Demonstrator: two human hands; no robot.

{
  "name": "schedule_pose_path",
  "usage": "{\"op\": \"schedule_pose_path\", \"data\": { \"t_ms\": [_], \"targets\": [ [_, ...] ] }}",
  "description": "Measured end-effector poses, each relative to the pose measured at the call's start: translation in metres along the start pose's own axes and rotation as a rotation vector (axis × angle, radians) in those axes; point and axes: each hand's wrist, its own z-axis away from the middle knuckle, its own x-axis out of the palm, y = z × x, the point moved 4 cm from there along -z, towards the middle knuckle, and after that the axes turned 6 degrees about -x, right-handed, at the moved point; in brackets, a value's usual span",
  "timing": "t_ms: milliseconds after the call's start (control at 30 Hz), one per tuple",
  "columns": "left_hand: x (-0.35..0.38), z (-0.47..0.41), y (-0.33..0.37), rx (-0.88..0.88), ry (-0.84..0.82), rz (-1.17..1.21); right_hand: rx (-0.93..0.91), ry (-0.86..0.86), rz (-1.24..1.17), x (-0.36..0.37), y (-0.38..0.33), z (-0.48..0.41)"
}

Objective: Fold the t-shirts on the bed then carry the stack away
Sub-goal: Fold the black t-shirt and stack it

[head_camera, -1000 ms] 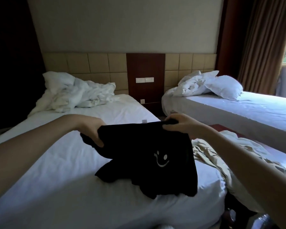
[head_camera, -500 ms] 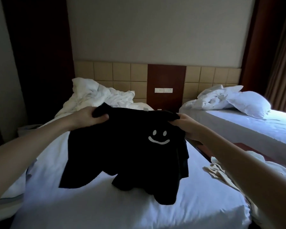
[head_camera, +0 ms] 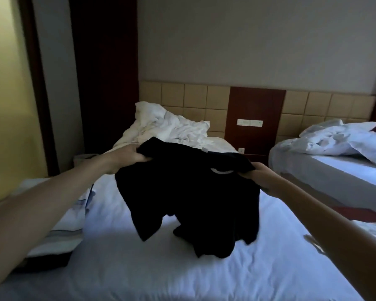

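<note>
A black t-shirt (head_camera: 191, 198) hangs in the air above the white bed (head_camera: 139, 268), its lower folds touching the sheet. My left hand (head_camera: 131, 157) grips its upper left edge. My right hand (head_camera: 258, 175) grips its upper right edge. Only a white curve of the shirt's print shows near the right hand; the rest is folded out of sight.
A crumpled white duvet (head_camera: 167, 129) lies at the head of the bed. Folded light cloth (head_camera: 59, 231) sits at the bed's left edge. A second bed (head_camera: 326, 170) with pillows stands to the right, across a narrow gap. A dark doorway is at the far left.
Both hands have lifted the shirt and swung it left over the bed. The smiley print has folded mostly out of sight. My view has turned left.
</note>
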Motion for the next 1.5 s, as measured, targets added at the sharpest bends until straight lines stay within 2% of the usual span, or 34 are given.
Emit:
{"op": "schedule_pose_path", "data": {
  "t_ms": [33,100,133,167,233,267,300,367,433,533,600,667,733,800,867,900,933,1000,1100,1167,1300,1400,1500],
  "targets": [
    [-0.001,0.004,-0.003,-0.015,-0.044,-0.165,-0.011,-0.009,-0.083,0.002,-0.005,0.002],
    [-0.003,0.01,-0.006,-0.066,-0.056,-0.644,-0.073,-0.052,-0.063,0.006,-0.024,0.005],
    [-0.008,0.011,-0.005,-0.079,0.02,-0.843,-0.106,-0.1,0.05,0.008,-0.033,0.005],
    [-0.013,0.015,0.001,-0.075,0.124,-0.926,-0.131,-0.167,0.252,0.01,-0.042,0.005],
    [-0.022,0.019,0.013,0.011,0.273,-0.788,-0.188,-0.257,0.845,0.011,-0.053,-0.001],
    [-0.027,0.02,0.016,0.054,0.31,-0.639,-0.206,-0.23,1.096,0.011,-0.059,-0.006],
    [-0.031,0.023,0.018,0.067,0.322,-0.497,-0.219,-0.15,1.226,0.01,-0.066,-0.01],
    [-0.034,0.029,0.016,0.044,0.306,-0.284,-0.236,-0.006,1.159,0.009,-0.081,-0.013],
    [-0.035,0.034,0.01,0.016,0.297,-0.131,-0.225,-0.001,0.885,0.01,-0.086,-0.016],
    [-0.038,0.046,0.013,0.042,0.236,-0.173,-0.175,-0.103,0.519,0.012,-0.085,-0.005],
    [-0.041,0.055,0.018,0.006,0.091,-0.329,-0.125,-0.209,0.388,0.012,-0.083,0.005],
    [-0.048,0.059,0.024,-0.037,0.054,-0.678,-0.106,-0.355,0.416,0.013,-0.084,0.01],
    [-0.058,0.055,0.031,-0.028,0.198,-0.936,-0.06,-0.476,0.582,0.014,-0.088,0.01],
    [-0.062,0.049,0.037,0.007,0.349,-0.929,-0.103,-0.493,0.884,0.015,-0.091,-0.003],
    [-0.063,0.042,0.037,0.042,0.393,-0.808,-0.222,-0.36,1.146,0.013,-0.095,-0.023],
    [-0.064,0.039,0.036,0.059,0.386,-0.711,-0.26,-0.258,1.193,0.011,-0.099,-0.028],
    [-0.065,0.038,0.034,0.076,0.373,-0.615,-0.277,-0.172,1.17,0.009,-0.101,-0.032],
    [-0.065,0.039,0.031,0.093,0.339,-0.492,-0.28,-0.133,1.018,0.011,-0.099,-0.031],
    [-0.057,0.039,0.024,0.078,0.187,-0.524,-0.254,-0.261,0.832,0.014,-0.089,-0.024],
    [-0.047,0.041,0.012,-0.024,-0.006,-0.526,-0.167,-0.391,0.797,0.016,-0.076,-0.02],
    [-0.03,0.035,-0.026,-0.355,-0.34,-0.65,0.062,-0.623,0.681,0.021,-0.038,-0.023],
    [-0.019,0.011,-0.049,-0.33,-0.394,-0.7,0.103,-0.72,0.707,0.034,-0.01,-0.033],
    [-0.016,-0.023,-0.065,-0.226,-0.31,-0.684,0.021,-0.582,0.839,0.041,0.013,-0.063]
  ]
}}
